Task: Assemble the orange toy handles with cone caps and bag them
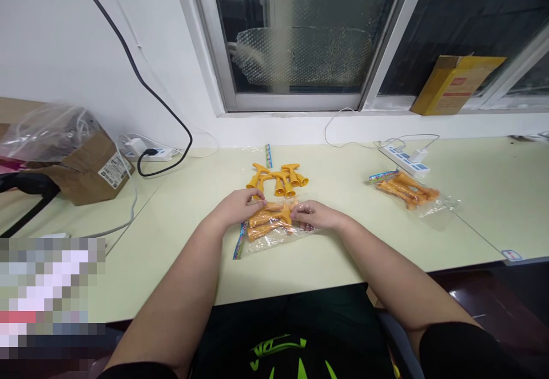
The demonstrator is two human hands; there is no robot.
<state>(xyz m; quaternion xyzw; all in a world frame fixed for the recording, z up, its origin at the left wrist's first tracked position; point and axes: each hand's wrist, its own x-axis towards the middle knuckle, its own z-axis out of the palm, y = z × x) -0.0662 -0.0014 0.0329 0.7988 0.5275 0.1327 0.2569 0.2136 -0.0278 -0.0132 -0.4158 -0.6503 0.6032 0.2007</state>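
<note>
A clear plastic bag lies on the table in front of me, with several orange T-shaped plastic pieces inside and a colourful printed strip at its left end. My left hand is at the bag's upper left edge, fingers and thumb closed on the film. At the right end, my right hand has its fingers curled and pinched on the bag beside one of the pieces. Just beyond my hands lie several loose orange T-shaped pieces with flared, hollow ends.
Another bag of orange pieces rests at the right, near a white power strip. A cardboard box stands at the left by a black cable. On the window sill leans a yellow carton.
</note>
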